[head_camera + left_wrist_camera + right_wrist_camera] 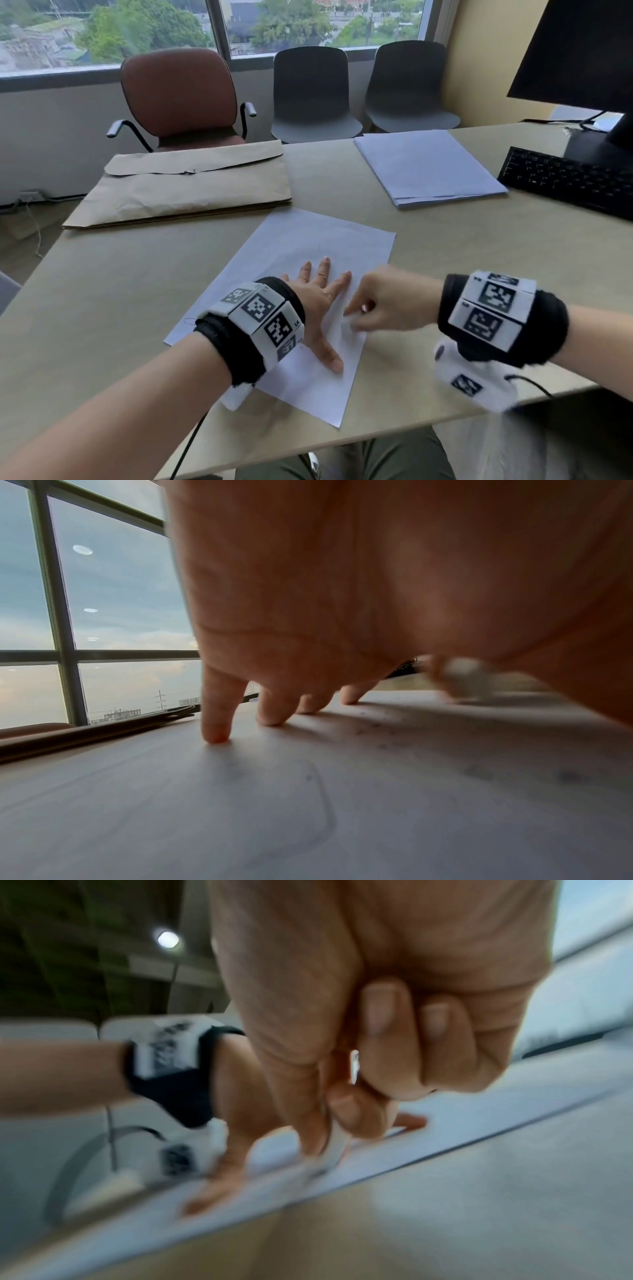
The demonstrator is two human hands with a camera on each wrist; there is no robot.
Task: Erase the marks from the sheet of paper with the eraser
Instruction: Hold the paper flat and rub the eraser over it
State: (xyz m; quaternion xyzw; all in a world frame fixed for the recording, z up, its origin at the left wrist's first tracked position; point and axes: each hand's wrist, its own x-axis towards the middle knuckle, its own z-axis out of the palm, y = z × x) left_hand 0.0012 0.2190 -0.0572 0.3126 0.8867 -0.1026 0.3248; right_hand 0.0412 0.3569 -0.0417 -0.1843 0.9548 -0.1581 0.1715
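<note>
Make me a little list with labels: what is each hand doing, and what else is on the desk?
left hand: flat on the sheet of paper, fingers spread, pressing it down
right hand: pinches a white eraser against the sheet; blurred
marks: faint pencil loop on the sheet
also on desk: brown envelope, stack of paper, black keyboard

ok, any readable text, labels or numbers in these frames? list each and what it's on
"L4": apparently, small print on the left wristband; only a guess.
Tiny character on the right wristband: too small to read.
Square coded markers on both bands: patterns, not text.
Keyboard keys: too small to read.
Sheet of paper: faint pencil marks, no words.
</note>
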